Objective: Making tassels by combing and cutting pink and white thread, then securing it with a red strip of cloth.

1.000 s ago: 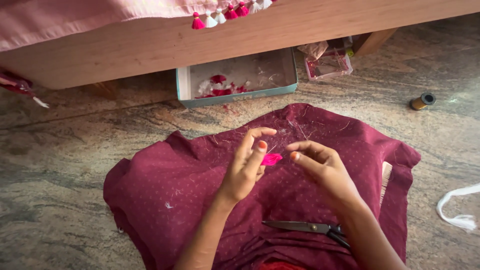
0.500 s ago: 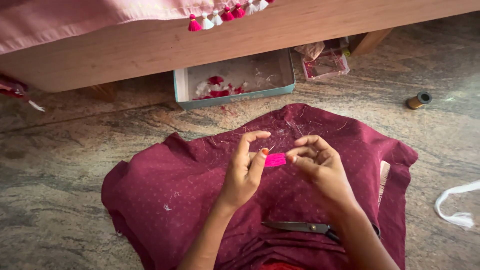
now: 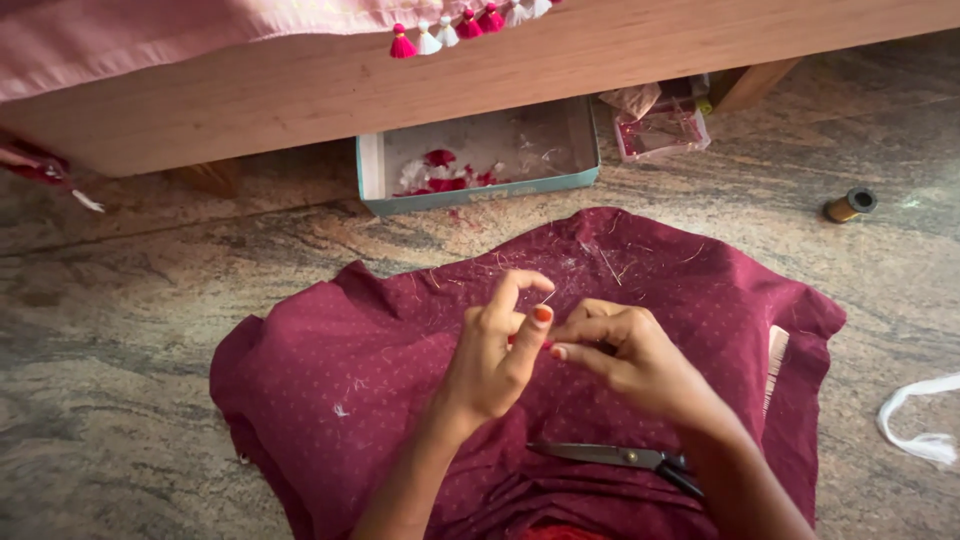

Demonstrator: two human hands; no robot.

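The work surface is a mottled stone floor (image 3: pixel 130 330) beside a low wooden bed frame (image 3: pixel 300 90), over which a pink cloth with a row of tassels (image 3: pixel 460 25) hangs. A maroon dotted cloth (image 3: pixel 350 370), strewn with thread clippings, lies spread on the floor. Above it, the left hand (image 3: pixel 495 350) and right hand (image 3: pixel 625 355) meet, fingers pinched together on a small pink-red item (image 3: pixel 545 345) almost wholly hidden between them; its kind cannot be determined. Scissors (image 3: pixel 620 458) lie on the cloth, handles hidden by the right forearm. A shallow cardboard box (image 3: pixel 480 160) sits partly under the bed; a thread spool (image 3: pixel 850 205) lies well apart.
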